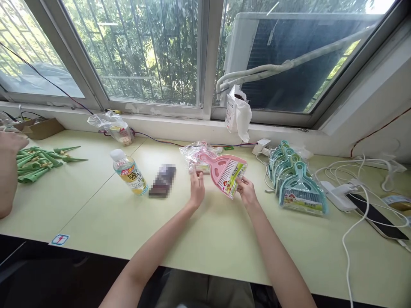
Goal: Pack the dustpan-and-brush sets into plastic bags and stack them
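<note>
A pink dustpan-and-brush set [221, 169] with a printed label and pale bristles is tilted above the table, its handle pointing to the upper left. My right hand [247, 190] pinches the set's lower right edge beside the label. On the other side, my left hand [197, 188] is raised just below the handle, its fingers stretched upward and partly apart; it appears not to grip the set. Behind the handle, a second pink set in clear plastic wrapping [189, 152] lies on the table, largely hidden.
Several wrapped teal and green dustpan sets [302, 188] are lined up at right, near white cables [345, 244] and a phone [379, 216]. A drink bottle [130, 173] and a pixelated dark object [162, 182] stand left. Another person's arm [7, 175] is beside green pieces [38, 162].
</note>
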